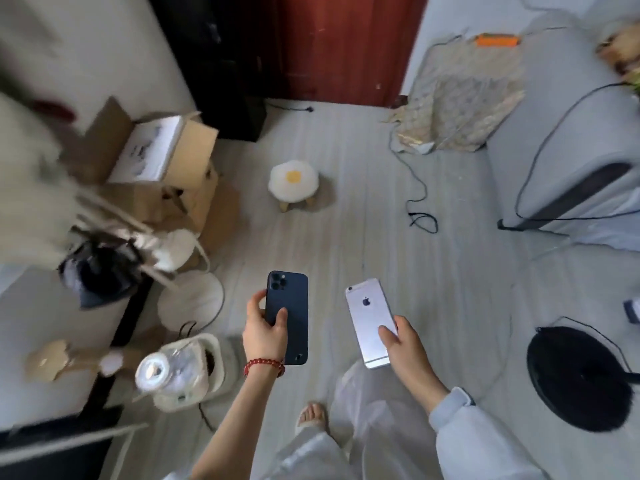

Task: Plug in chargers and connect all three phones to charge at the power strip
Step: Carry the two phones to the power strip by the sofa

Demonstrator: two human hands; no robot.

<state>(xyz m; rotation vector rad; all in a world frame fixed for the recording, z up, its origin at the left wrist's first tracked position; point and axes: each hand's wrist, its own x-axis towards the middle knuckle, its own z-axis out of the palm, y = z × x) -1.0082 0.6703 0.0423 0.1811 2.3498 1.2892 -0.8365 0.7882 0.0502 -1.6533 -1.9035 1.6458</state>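
- My left hand (265,332) holds a dark navy slab-shaped phone with a camera cluster at its top corner (287,317), back facing up, in the lower centre of the frame; my grip is closed across its lower half, thumb on one long edge and fingers wrapped over the back.
- My right hand (401,344) holds a pale silver phone with a dark logo on its back (370,322), just right of the navy one; this grip is closed on its lower end, a fingertip lying on the back.
- The two phones sit near each other but apart, both held above the pale wood-look floor (346,237).
- I judge both phones rigid, light enough for one hand, smooth-backed and likely to slip, and breakable if dropped on the floor; holding by the long edges looks safest, leaving the bottom end free for a cable.
- I cannot see a third phone, a charger or the power strip, so the plugging-in has not begun.
- A thin black cable (420,202) trails over the floor at centre right; where it leads I cannot tell.
- A small white stool with a yellow egg-yolk spot (293,181) stands in the middle of the frame, and open cardboard boxes (166,168) sit at upper left.
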